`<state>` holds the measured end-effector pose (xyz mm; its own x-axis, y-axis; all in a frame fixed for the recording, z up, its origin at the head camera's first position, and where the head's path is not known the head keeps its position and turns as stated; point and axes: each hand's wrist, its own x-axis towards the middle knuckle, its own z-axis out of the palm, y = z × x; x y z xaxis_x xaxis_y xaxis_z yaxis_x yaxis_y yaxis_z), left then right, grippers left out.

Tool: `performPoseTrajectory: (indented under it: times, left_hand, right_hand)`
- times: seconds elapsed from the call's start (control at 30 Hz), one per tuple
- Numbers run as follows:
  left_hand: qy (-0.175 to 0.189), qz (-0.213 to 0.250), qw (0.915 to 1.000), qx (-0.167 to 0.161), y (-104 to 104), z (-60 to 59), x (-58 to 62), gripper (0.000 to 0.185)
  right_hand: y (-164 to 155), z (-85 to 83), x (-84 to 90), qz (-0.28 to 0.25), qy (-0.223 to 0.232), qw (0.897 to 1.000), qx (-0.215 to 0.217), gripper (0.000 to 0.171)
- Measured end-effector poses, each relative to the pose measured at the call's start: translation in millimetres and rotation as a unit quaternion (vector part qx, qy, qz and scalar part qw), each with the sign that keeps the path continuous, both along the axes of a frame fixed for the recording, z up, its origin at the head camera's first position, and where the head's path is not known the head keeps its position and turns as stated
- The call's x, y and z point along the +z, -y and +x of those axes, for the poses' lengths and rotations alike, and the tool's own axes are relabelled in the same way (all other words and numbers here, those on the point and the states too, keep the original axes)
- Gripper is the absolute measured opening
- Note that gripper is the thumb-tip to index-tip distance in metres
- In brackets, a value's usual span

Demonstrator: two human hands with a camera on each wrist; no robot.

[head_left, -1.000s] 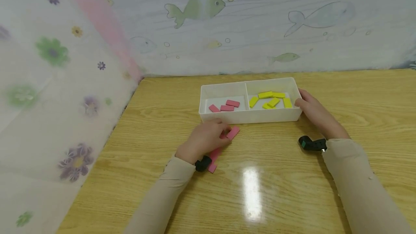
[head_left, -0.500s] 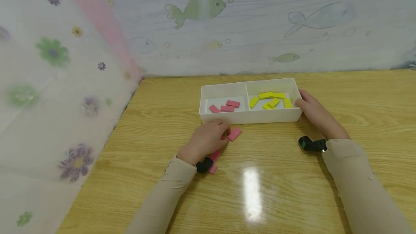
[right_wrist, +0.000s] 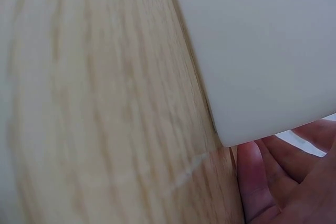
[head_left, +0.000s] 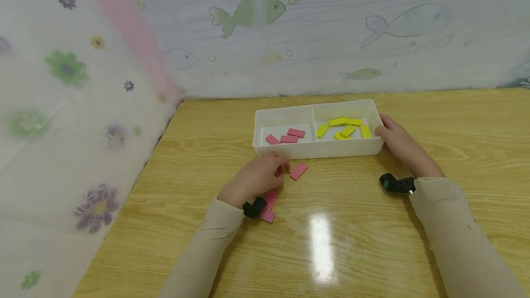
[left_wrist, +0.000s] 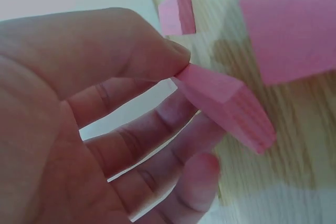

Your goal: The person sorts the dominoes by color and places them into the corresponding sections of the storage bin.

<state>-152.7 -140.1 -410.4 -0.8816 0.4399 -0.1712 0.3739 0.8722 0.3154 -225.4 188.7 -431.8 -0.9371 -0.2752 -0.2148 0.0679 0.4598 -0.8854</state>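
My left hand (head_left: 278, 169) hovers low over the wooden table (head_left: 352, 224), just in front of the white two-compartment tray (head_left: 319, 150). In the left wrist view its thumb and fingers (left_wrist: 157, 56) pinch one pink block (left_wrist: 226, 109) by an end. Another pink block (head_left: 298, 171) lies on the table right beside that hand, apart from it. Two more pink blocks (head_left: 269, 206) lie by the left wrist. My right hand (head_left: 384, 128) rests against the tray's right end, its fingers (right_wrist: 257, 182) at the tray's corner (right_wrist: 252, 77).
The tray's left compartment holds three pink blocks (head_left: 285, 138), the right one several yellow blocks (head_left: 345, 128). A fish-patterned wall stands behind the table and a flowered curtain (head_left: 66, 105) hangs along its left edge. A black camera (head_left: 393, 183) sits on each wrist.
My left hand has drawn back a little to the left from the pink block by the tray, with another pink block pinched in it. The right hand and tray have not moved.
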Motion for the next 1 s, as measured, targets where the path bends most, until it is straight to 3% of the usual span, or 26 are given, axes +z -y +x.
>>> performPoseTrajectory:
  times: [0.37,0.67,1.0]
  left_hand:
    - [0.010,0.036,0.9991,-0.021,4.0,-3.5,7.7,0.019]
    - [0.007,0.097,0.9933,-0.062,7.2,-8.7,3.1,0.012]
    - [0.000,0.099,0.9936,-0.056,10.3,-13.3,-0.1,0.006]
  right_hand:
    - [-0.8,-1.3,-0.3,-0.004,0.005,1.000,0.001,0.060]
    - [-1.0,-1.1,-0.7,0.000,0.004,1.000,0.000,0.060]
    - [0.3,-1.3,-1.5,-0.011,0.008,1.000,-0.001,0.061]
